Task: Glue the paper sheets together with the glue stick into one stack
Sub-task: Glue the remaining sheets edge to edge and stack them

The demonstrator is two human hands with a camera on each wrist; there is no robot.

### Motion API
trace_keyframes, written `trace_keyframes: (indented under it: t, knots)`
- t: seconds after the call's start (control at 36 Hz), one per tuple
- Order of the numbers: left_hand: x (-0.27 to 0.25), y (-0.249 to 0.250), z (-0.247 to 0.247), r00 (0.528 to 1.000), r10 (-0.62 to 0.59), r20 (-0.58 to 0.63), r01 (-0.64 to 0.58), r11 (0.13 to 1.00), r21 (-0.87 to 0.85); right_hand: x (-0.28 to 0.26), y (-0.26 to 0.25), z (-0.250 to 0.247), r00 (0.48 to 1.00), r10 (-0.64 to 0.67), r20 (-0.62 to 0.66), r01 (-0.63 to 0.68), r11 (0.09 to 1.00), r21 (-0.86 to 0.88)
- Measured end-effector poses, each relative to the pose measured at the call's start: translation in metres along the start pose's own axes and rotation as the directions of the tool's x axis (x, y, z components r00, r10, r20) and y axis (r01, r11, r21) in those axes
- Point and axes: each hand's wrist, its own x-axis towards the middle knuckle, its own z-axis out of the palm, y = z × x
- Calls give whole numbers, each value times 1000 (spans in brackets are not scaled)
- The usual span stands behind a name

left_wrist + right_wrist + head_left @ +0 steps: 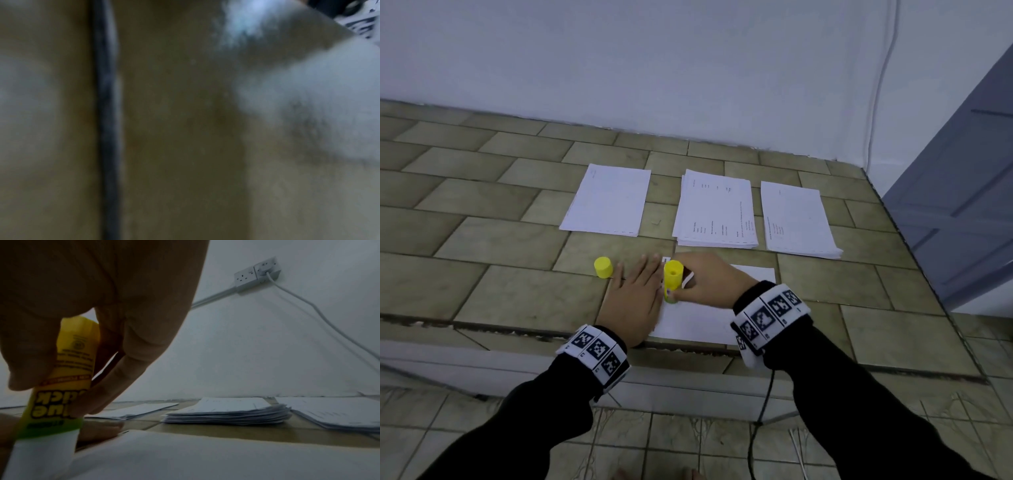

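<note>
My right hand point(700, 282) grips the yellow glue stick point(672, 279), held upside down with its white glue end point(41, 454) down on a white sheet point(709, 318) lying near the ledge's front edge. My left hand point(635, 298) lies flat with straight fingers on the sheet's left part, right beside the stick. The yellow cap point(603, 267) stands apart to the left. Three groups of paper lie further back: a left pile point(607, 200), a middle stack point(715, 210) and a right stack point(798, 219). The left wrist view is blurred, showing only tile.
The tiled ledge point(500, 246) ends at a white wall behind and a drop to the floor in front. A grey door point(962, 212) stands at the right. A wall socket with a white cable point(265, 272) is on the wall.
</note>
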Motion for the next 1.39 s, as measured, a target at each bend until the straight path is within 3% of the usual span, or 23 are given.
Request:
trace_keyframes:
  t: [0.31,0.42,0.58,0.78,1.06,1.19,1.39]
  knots:
    - [-2,2,-2,1000,10,-25,-11,1000,-16,32,24,-25,974,179,-135,-181,984,1]
    - [-1,3,-3,999,-48,25,50,996,-74,8,29,-25,968,193,-159,-178,979,101]
    - [0,7,-7,992,-83,98,81,996,26,-50,30,-20,984,153,-94,-127,963,238]
    - [1,6,-5,993,-84,85,81,996,40,-81,31,-10,990,112,-87,-84,959,271]
    - [1,5,-4,993,-86,75,83,996,40,-50,46,-29,981,167,-102,-140,963,231]
    - [1,4,-4,994,-82,66,81,996,27,-29,63,-42,959,182,-218,-144,973,178]
    - [1,5,-3,994,-89,68,86,996,37,-27,69,-49,937,215,-276,-165,967,193]
